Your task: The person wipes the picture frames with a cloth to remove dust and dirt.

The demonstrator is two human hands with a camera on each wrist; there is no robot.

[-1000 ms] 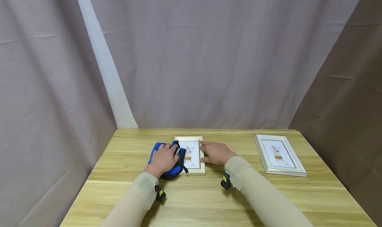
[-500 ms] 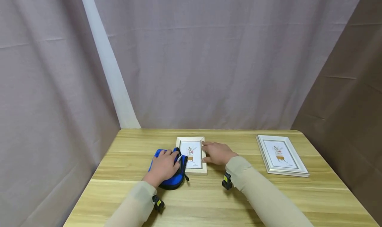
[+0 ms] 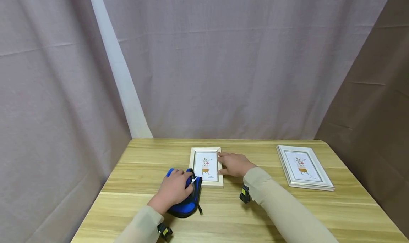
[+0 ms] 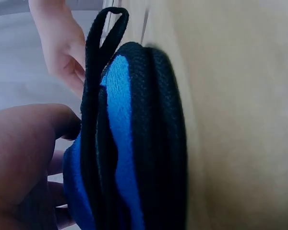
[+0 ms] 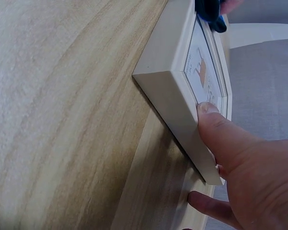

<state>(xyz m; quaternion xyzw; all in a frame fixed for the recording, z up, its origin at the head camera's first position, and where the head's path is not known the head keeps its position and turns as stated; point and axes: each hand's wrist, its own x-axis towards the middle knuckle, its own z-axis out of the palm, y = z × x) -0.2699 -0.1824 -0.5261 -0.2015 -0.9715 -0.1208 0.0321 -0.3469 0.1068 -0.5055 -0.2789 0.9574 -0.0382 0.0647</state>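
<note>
My left hand (image 3: pixel 174 188) grips a blue plush cloth mitt (image 3: pixel 183 210) with black edging, a loop and a small white tag. The mitt lies near the lower left corner of a pale picture frame (image 3: pixel 205 165), which lies face up on the table. In the left wrist view, the mitt's blue pile (image 4: pixel 121 105) shows between black bands, with my fingers partly hidden behind it. My right hand (image 3: pixel 235 164) rests fingertips on the frame's right rim. Seen from the right wrist, the thumb (image 5: pixel 216 120) presses the front edge while another finger lies beside the frame.
A second white picture frame (image 3: pixel 303 166) with a similar flower print lies at the right of the wooden table (image 3: pixel 220 214). Grey curtains (image 3: pixel 223 76) hang behind and at the left; a brown one (image 3: pixel 374 111) hangs at the right.
My left hand has drawn the blue mitt down toward me, off the frame's left side, so more of the picture shows. The right hand keeps its place on the frame's right rim.
</note>
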